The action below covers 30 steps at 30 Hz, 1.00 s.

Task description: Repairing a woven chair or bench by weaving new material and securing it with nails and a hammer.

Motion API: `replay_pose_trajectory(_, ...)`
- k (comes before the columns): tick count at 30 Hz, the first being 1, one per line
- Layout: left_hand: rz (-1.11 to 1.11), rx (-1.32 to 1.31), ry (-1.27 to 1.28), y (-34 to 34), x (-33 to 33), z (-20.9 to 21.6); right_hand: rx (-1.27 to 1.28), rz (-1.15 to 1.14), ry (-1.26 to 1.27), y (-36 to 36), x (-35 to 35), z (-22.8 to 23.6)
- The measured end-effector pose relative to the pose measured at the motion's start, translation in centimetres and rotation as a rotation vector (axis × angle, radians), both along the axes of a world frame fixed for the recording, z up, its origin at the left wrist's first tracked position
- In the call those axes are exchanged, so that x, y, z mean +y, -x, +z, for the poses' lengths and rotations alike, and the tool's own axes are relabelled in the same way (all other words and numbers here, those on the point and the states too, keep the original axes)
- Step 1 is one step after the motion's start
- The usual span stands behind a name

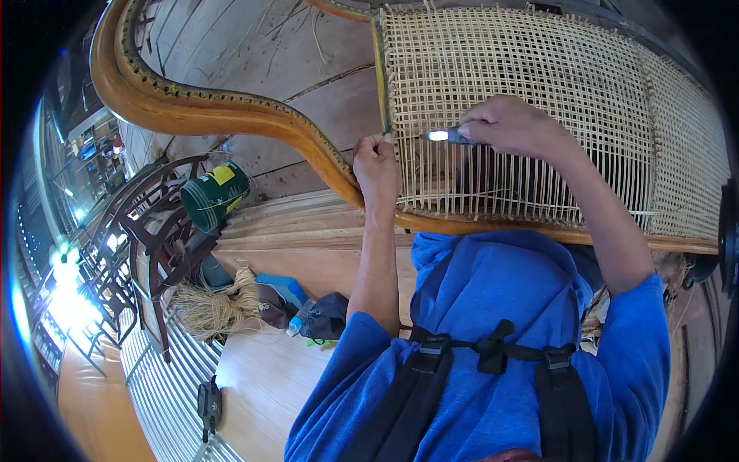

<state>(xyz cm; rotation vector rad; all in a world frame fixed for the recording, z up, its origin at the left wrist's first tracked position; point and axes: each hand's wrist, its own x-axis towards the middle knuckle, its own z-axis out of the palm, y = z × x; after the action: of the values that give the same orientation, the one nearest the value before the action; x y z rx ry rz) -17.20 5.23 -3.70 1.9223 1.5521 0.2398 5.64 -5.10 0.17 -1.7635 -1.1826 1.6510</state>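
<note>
A pale cane webbing panel (508, 61) is woven on a curved wooden furniture frame (223, 115). Its upper part is a close grid, while its lower part shows mostly loose upright strands (493, 185) with gaps between them. My left hand (376, 165) is closed in a pinch at the panel's left edge, beside the wooden rail; what its fingertips hold is too small to make out. Wrapped in my right hand (512, 127) is a small hand tool with a dark grip and shiny metal part (438, 135), pointing left just in front of the strands.
A green bucket (215, 196) lies tilted at left beside dark wooden chair frames (154, 246). Below it are a bundle of loose cane strands (208, 308), a dark bag (325, 316) and a blue-capped bottle (299, 322). Wooden boards (308, 223) run behind my left forearm.
</note>
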Motion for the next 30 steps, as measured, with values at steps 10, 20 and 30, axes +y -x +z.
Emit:
replay_pose_trajectory(10, 0.069, -0.075, 0.072, 0.1, 0.0, -0.4, -0.015, 0.082, 0.257, -3.1, -4.1, 1.7)
replay_pose_trajectory(20, 0.068, -0.198, 0.238, -1.3, -0.6, 1.9, -0.167, 0.004, 0.214, -5.3, -6.1, 4.7)
replay_pose_trajectory(30, 0.022, -0.136, 0.155, 0.0, 0.0, 0.1, -0.358, 0.012, 0.284, -5.7, -7.9, 4.7)
